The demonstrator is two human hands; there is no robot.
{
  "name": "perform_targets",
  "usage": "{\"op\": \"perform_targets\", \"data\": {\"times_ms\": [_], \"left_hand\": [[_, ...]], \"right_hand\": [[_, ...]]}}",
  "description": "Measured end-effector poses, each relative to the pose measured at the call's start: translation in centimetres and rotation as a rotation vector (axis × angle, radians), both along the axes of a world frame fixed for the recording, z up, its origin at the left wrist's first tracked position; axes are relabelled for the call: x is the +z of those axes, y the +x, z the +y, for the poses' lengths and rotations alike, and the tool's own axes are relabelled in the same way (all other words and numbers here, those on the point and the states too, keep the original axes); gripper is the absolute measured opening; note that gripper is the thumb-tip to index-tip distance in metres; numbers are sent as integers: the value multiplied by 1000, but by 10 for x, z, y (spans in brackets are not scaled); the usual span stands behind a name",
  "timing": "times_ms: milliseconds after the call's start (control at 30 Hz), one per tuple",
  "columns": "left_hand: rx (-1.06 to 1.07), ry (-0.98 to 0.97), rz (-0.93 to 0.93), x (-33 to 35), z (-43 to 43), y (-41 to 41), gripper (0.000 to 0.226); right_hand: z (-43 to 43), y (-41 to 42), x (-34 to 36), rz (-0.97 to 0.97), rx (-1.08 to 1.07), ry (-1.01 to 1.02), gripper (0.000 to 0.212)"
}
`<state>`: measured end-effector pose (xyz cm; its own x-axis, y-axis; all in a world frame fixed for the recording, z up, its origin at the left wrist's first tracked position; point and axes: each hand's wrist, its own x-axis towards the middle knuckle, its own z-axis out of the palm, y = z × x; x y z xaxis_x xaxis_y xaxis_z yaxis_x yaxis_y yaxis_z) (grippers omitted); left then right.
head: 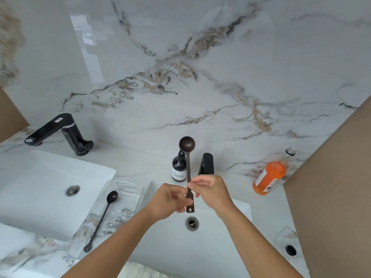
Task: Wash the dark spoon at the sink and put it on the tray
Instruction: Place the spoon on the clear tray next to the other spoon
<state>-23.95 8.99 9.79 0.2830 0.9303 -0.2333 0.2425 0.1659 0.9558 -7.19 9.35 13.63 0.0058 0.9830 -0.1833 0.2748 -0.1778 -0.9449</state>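
A dark spoon (188,157) stands upright over the right sink (230,233), bowl end up, its flat handle end pointing down toward the drain (192,223). My right hand (210,192) pinches the handle from the right. From the left, my left hand (170,201) holds the lower handle with its fingertips. A clear tray (130,189) lies on the counter between the two sinks, and a second dark spoon (100,219) rests in it. The black faucet (206,164) behind the right sink shows no water running.
A dark brown bottle (178,167) stands behind the spoon. An orange bottle (270,177) leans at the right by a brown wall. A second sink (40,177) with a black faucet (60,133) lies at the left. Marble wall behind.
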Motion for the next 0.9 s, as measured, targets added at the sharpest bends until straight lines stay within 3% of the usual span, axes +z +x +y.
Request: {"op": "perform_targets", "data": {"times_ms": [200, 400, 700, 900], "left_hand": [[-25, -77, 131, -17, -17, -41, 8], [-125, -308, 235, -39, -34, -92, 17], [67, -388, 383, -68, -27, -186, 28], [97, -448, 456, -85, -14, -204, 13]], "right_hand": [[-4, -34, -25, -47, 82, -201, 7], [-6, -88, -63, -124, 221, -448, 9], [9, -196, -111, 10, 132, -626, 25], [18, -233, -135, -139, 96, -693, 29]]}}
